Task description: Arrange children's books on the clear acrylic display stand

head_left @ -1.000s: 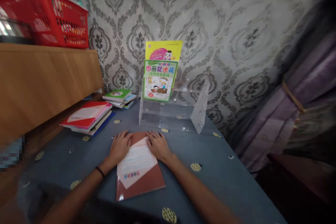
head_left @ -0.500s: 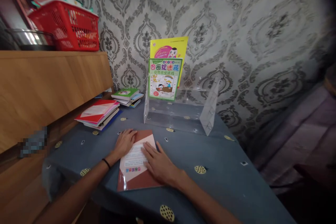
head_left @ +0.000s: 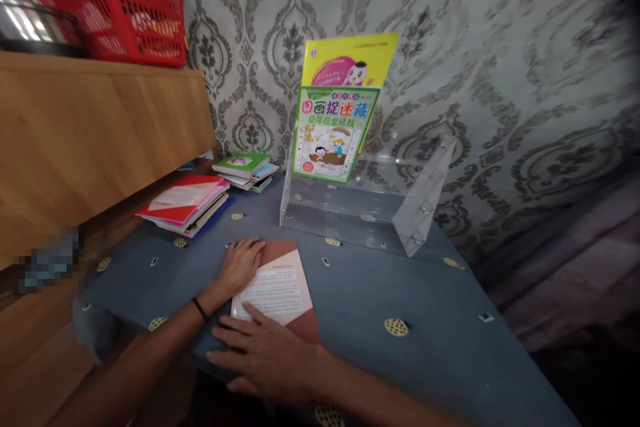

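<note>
A brown book (head_left: pixel 283 283) with a white text panel lies flat near the front of the table, its print upside down to me. My left hand (head_left: pixel 243 267) rests on its upper left edge, fingers stretched out. Across the book's near edge lies my right hand (head_left: pixel 267 353), fingers spread, covering the lower part of the cover. Beyond the book stands a clear acrylic rack (head_left: pixel 345 210). In it a green-bordered book (head_left: pixel 333 140) leans in front of a taller yellow book (head_left: pixel 345 57), both at the rack's left side.
To the left sit a stack of books with a red one on top (head_left: pixel 183 200) and another stack with a green one on top (head_left: pixel 245 167). A wooden cabinet (head_left: pixel 110 140) holds a red basket (head_left: pixel 135 13) and a metal pot (head_left: pixel 40 27). Blue cloth (head_left: pixel 360 293) covers the table.
My right hand has slid from the middle of the brown book toward its near edge. My left hand stays at the upper left edge. The view has shifted closer.
</note>
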`<act>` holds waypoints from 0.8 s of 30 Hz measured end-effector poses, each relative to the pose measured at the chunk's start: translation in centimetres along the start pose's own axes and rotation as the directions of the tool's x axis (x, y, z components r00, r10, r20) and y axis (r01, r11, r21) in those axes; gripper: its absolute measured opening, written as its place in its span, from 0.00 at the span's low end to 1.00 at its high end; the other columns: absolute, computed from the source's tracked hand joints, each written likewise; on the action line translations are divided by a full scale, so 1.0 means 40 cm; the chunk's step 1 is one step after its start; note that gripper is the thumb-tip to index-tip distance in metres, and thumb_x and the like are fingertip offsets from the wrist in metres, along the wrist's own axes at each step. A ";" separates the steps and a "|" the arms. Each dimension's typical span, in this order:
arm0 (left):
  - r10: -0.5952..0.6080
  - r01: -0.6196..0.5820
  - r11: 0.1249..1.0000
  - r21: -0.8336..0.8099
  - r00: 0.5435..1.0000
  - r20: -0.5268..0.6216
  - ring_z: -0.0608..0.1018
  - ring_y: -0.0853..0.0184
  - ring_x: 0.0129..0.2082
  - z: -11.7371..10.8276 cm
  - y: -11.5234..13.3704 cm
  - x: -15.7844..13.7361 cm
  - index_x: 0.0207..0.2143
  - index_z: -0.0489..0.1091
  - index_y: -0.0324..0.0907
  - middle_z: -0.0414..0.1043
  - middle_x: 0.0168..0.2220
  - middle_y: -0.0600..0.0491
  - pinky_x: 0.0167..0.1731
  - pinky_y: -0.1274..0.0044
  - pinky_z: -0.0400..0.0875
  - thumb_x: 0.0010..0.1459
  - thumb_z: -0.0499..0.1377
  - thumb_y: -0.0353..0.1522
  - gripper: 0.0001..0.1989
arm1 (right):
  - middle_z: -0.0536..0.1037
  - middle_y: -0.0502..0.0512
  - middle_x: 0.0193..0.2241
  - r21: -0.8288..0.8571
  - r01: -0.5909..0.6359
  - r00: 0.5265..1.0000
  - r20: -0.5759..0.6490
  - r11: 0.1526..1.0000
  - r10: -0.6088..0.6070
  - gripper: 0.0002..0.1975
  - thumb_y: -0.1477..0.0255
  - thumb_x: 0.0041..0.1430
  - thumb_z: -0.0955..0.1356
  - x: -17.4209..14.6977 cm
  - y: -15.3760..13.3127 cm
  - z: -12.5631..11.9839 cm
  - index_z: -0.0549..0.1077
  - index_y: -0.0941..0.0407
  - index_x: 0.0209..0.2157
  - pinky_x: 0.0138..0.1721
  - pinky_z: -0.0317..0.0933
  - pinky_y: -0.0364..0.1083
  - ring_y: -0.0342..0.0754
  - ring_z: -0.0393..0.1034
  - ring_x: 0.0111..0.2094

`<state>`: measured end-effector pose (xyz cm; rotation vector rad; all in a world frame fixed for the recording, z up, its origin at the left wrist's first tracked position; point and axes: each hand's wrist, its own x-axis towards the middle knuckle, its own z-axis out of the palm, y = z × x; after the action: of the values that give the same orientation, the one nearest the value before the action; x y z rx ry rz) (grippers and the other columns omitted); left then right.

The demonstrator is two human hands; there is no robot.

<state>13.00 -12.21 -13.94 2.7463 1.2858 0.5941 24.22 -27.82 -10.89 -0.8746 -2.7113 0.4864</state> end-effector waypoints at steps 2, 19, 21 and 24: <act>0.015 -0.015 1.000 0.010 1.000 0.009 0.73 0.58 0.55 -0.002 -0.001 0.000 0.55 0.72 0.42 0.72 0.58 0.44 0.59 0.61 0.63 0.66 0.47 0.28 0.20 | 0.58 0.56 0.69 0.036 -0.029 1.000 0.005 0.999 0.029 0.29 0.62 0.69 0.65 -0.037 -0.004 -0.005 0.58 0.50 0.68 0.71 0.33 0.56 0.48 0.45 0.71; 0.012 -0.044 0.976 0.215 0.989 0.149 0.76 0.54 0.45 -0.084 0.030 -0.069 0.47 0.74 0.37 0.76 0.46 0.39 0.46 0.63 0.70 0.68 0.47 0.34 0.18 | 0.59 0.52 0.68 -0.021 -0.440 0.896 -0.072 0.898 0.438 0.36 0.60 0.67 0.67 -0.267 0.025 -0.011 0.49 0.47 0.70 0.72 0.40 0.58 0.53 0.53 0.69; -0.029 -0.032 0.972 0.232 0.967 0.252 0.78 0.55 0.38 -0.122 0.040 -0.098 0.38 0.76 0.39 0.77 0.38 0.41 0.38 0.66 0.71 0.68 0.47 0.37 0.19 | 0.64 0.56 0.66 -0.091 -0.511 0.858 -0.122 0.855 0.499 0.29 0.61 0.69 0.64 -0.290 0.065 -0.018 0.57 0.50 0.68 0.71 0.40 0.61 0.54 0.56 0.67; -0.013 -0.037 0.990 0.138 0.938 0.345 0.77 0.59 0.30 -0.153 0.063 -0.136 0.29 0.75 0.43 0.75 0.28 0.47 0.35 0.69 0.72 0.67 0.47 0.42 0.22 | 0.67 0.61 0.64 -0.163 -0.631 0.773 -0.213 0.759 0.597 0.23 0.66 0.72 0.59 -0.295 0.117 -0.044 0.65 0.55 0.64 0.70 0.38 0.67 0.58 0.57 0.67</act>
<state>9.46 -18.61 -9.51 2.8002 1.2683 0.0105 36.51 -30.91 -12.65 -1.8140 -2.3120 0.2061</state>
